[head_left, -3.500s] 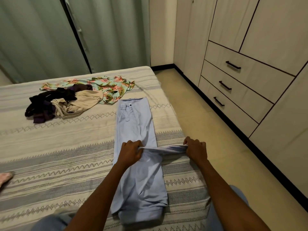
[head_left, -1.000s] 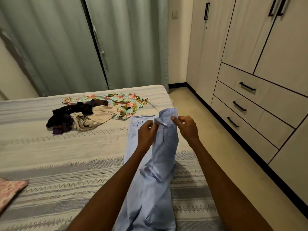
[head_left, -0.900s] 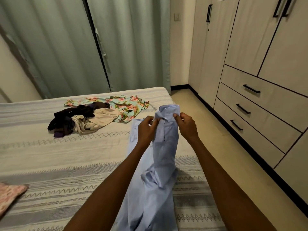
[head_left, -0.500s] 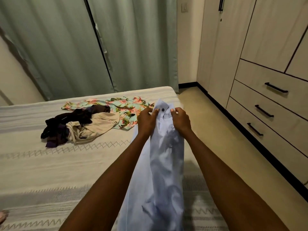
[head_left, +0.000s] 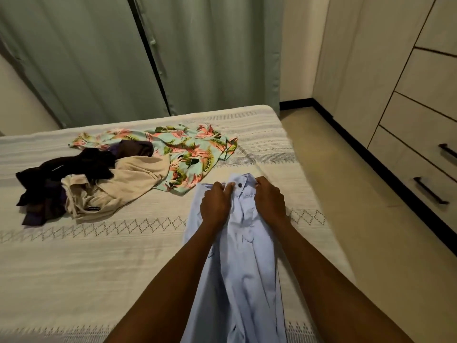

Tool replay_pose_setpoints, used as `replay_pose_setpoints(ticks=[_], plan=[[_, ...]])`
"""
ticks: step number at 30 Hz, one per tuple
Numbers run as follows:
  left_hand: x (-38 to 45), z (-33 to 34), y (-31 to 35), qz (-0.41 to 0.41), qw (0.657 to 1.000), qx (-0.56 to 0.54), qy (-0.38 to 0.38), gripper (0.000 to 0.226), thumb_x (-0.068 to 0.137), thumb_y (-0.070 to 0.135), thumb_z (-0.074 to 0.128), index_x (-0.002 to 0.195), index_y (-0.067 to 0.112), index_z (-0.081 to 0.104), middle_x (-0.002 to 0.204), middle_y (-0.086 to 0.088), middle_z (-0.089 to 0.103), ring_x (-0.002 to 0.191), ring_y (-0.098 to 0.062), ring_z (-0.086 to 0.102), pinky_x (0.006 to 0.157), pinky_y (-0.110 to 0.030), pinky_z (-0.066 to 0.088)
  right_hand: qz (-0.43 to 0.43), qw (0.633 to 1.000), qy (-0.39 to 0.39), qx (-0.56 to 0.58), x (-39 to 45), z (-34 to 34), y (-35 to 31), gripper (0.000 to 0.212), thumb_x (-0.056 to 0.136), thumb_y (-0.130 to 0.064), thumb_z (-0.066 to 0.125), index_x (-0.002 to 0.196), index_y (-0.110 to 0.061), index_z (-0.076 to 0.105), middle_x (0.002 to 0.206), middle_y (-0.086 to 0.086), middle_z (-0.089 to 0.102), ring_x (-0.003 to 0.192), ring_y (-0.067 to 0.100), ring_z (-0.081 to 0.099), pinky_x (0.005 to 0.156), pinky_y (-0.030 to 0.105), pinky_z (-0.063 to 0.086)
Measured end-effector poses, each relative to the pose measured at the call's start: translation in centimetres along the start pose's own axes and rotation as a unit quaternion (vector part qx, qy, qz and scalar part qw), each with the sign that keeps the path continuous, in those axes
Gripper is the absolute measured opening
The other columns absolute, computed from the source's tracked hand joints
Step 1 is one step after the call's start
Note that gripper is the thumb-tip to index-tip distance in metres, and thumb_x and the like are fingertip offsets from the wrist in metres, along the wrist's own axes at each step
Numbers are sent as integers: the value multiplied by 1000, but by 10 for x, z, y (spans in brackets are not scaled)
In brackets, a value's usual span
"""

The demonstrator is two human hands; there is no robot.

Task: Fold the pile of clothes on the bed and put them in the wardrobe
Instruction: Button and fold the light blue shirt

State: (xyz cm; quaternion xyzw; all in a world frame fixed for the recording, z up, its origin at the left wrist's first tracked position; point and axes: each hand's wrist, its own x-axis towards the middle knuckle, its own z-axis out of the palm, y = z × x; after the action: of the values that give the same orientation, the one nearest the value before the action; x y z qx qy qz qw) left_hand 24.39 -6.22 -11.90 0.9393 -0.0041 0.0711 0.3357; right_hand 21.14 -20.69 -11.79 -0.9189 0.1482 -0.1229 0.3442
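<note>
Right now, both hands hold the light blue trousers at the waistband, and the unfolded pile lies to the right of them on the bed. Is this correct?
Not quite. The head view shows the unfolded pile lying left of the light blue trousers, not right. The left hand and right hand do hold the waistband, on the bed.

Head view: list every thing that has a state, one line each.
Light blue trousers: gripped at the waistband, draped over the bed.
Left hand: grips the waistband.
Right hand: grips the waistband.
Floral shirt: spread out, unfolded.
Beige garment: crumpled.
Dark clothes: heaped.
Drawers: closed.
Curtains: drawn.
</note>
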Motion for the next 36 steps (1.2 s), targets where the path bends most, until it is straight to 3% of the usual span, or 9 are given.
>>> replay_pose_setpoints(ticks=[6, 15, 19, 22, 24, 27, 31, 34, 36], plan=[[8, 23, -27, -50, 997, 35, -36, 73, 95, 69, 35, 110, 1, 57, 101, -17, 67, 97, -36, 63, 77, -40, 46, 36, 998, -36, -28, 8, 20, 25, 40, 102, -36, 50, 134, -13, 52, 137, 16, 43, 117, 42, 53, 93, 47, 48], [-72, -30, -27, -33, 997, -37, -67, 40, 102, 44, 47, 115, 6, 51, 106, -14, 67, 99, -31, 63, 74, -32, 40, 100, 989, -59, 89, -73, -21, 16, 38, 98, -21, 57, 135, -13, 56, 132, 12, 59, 119, 31, 56, 94, 35, 42], [-134, -63, -33, -6, 995, -47, -90, 34, 100, 44, 52, 101, 10, 55, 88, -6, 69, 83, -20, 64, 66, -29, 37, 121, 983, -112, 82, -144, -43, 13, 44, 97, -24, 60, 138, -13, 53, 132, 10, 61, 123, 29, 56, 97, 34, 42], [-182, -87, -35, 14, 988, -43, -145, 49, 98, 53, 50, 77, 10, 58, 68, 3, 63, 64, -9, 60, 60, -30, 40, 148, 975, -143, 87, -195, -56, 12, 47, 95, -29, 62, 139, -16, 50, 133, 9, 61, 120, 31, 57, 95, 35, 45], [-216, -99, -42, 23, 983, -35, -177, 59, 95, 63, 49, 72, 11, 66, 68, 1, 68, 65, -11, 63, 65, -33, 49, 168, 970, -150, 95, -231, -64, 13, 48, 93, -31, 64, 137, -17, 49, 134, 8, 61, 117, 31, 59, 89, 33, 46], [-263, -112, -49, 32, 977, -9, -212, 64, 89, 71, 49, 71, 14, 69, 69, 4, 69, 65, -8, 63, 63, -27, 48, 201, 962, -153, 102, -281, -71, 17, 50, 92, -34, 66, 136, -18, 50, 135, 6, 60, 116, 29, 59, 80, 27, 40], [-300, -126, -57, 60, 974, -3, -219, 59, 85, 68, 60, 69, 12, 69, 70, 1, 67, 64, -9, 62, 61, -30, 46, 211, 962, -146, 98, -329, -80, 19, 36, 90, -35, 67, 122, -19, 60, 123, 5, 66, 111, 29, 61, 82, 28, 42], [-316, -133, -65, 73, 972, 29, -220, 49, 83, 66, 65, 60, 23, 61, 61, 9, 60, 61, -6, 60, 52, -26, 38, 218, 958, -148, 109, -362, -88, 17, 17, 91, -42, 64, 91, -25, 64, 92, -2, 65, 95, 27, 63, 73, 30, 42], [-321, -137, -68, 68, 972, 49, -221, 40, 84, 61, 67, 64, 28, 58, 65, 11, 59, 67, -11, 61, 53, -25, 35, 222, 956, -144, 125, -380, -91, 14, 36, 92, -55, 56, 72, -26, 53, 75, -4, 58, 80, 25, 61, 62, 30, 39]])
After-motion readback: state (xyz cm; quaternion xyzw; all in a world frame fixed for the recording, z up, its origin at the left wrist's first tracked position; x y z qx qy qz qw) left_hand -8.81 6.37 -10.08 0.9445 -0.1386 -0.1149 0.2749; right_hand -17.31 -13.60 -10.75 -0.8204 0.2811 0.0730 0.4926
